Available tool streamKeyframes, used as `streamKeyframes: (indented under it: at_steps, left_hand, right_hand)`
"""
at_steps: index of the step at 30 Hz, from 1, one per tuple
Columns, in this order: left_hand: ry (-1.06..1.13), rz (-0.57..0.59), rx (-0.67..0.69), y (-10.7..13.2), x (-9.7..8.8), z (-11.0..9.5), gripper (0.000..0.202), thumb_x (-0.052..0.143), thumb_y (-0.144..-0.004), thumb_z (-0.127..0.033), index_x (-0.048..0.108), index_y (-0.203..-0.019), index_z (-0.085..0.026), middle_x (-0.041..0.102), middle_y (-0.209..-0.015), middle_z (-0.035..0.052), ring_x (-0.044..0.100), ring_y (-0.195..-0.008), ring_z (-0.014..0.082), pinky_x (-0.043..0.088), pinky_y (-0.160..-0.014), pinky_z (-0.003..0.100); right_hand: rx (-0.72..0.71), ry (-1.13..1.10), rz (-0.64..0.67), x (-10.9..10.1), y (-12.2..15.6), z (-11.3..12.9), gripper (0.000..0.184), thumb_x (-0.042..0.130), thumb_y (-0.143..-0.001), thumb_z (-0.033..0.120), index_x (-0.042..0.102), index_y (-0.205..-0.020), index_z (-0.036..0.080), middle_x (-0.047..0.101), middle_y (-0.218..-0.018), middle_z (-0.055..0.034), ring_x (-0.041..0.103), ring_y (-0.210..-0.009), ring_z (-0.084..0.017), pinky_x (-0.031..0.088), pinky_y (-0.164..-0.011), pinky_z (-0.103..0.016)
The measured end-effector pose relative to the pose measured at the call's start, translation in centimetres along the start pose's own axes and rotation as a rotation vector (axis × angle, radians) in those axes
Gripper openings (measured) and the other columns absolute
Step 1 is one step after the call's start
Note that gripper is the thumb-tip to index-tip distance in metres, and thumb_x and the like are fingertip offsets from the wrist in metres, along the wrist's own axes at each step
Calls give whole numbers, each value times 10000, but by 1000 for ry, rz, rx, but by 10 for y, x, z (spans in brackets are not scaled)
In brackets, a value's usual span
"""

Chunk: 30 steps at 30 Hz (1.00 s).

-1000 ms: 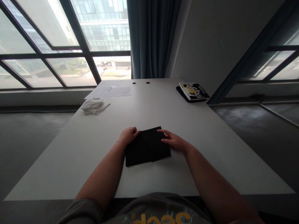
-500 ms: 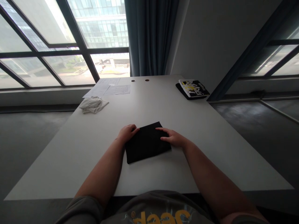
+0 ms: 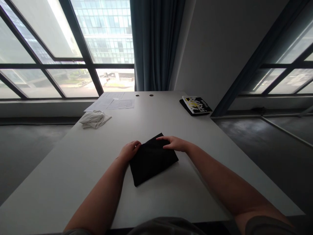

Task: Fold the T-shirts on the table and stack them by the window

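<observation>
A flat black piece, apparently folded cloth (image 3: pixel 153 161), lies slantwise on the white table in front of me. Its upper edge looks slightly bent near the middle. My left hand (image 3: pixel 129 151) is at its upper left edge, fingers curled and pinching that edge. Over the upper right part rests my right hand (image 3: pixel 174 143), its fingers stretched out and spread, thumb apart. Whether the right fingertips press on the cloth or hover just above it is hard to tell.
On the white table (image 3: pixel 97 182), a crumpled white cloth (image 3: pixel 95 119) lies at the left, with printed paper sheets (image 3: pixel 119 103) behind it. At the back right sits a flat stack (image 3: pixel 197 105) with black, white and yellow print. A blue curtain (image 3: pixel 156 45) hangs beyond the far edge.
The black cloth has turned counterclockwise, and a bend shows near its upper edge. Both hands have shifted slightly left in view. The camera view has tilted up somewhat.
</observation>
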State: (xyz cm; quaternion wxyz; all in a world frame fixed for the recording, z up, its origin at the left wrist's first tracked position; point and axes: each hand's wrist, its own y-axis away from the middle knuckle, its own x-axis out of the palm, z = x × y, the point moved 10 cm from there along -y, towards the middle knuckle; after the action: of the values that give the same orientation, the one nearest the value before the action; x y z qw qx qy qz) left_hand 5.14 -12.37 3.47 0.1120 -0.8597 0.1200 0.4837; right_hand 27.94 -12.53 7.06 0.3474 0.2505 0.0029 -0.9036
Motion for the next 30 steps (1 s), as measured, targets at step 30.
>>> streamKeyframes:
  at_steps: [30]
  left_hand:
    - [-197, 106, 354, -26, 66, -101, 496, 543, -1007, -484, 526, -1493, -382, 459, -1615, 52, 402, -1487, 304, 240, -1251, 586]
  right_hand:
    - [-194, 278, -1158, -435, -9, 33, 737, 572, -993, 260, 257, -1635, 81, 504, -1542, -213, 596, -1273, -176, 506, -1002, -337]
